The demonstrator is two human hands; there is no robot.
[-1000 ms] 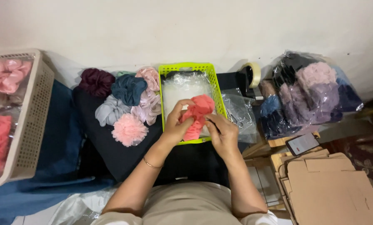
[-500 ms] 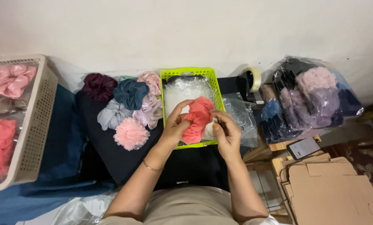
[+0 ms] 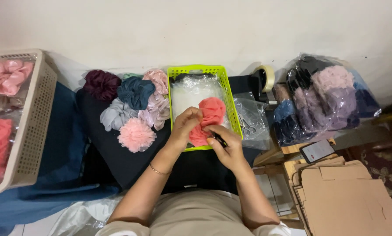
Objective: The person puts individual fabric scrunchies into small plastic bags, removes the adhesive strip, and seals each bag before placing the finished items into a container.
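A coral scrunchie [image 3: 210,117] is pinched between both hands: the left hand [image 3: 185,126] is closed on its upper folds, the right hand [image 3: 228,148] is clamped on its lower edge with a small dark item [image 3: 219,140]. It is held over the green basket [image 3: 231,102]. Finishing or tagging seems in hand; steady fingertip control is called for. To the left, a scrunchie pile [image 3: 130,105] is spread on dark cloth [image 3: 117,161]; to the right, flat cardboard [image 3: 349,196] is stacked.
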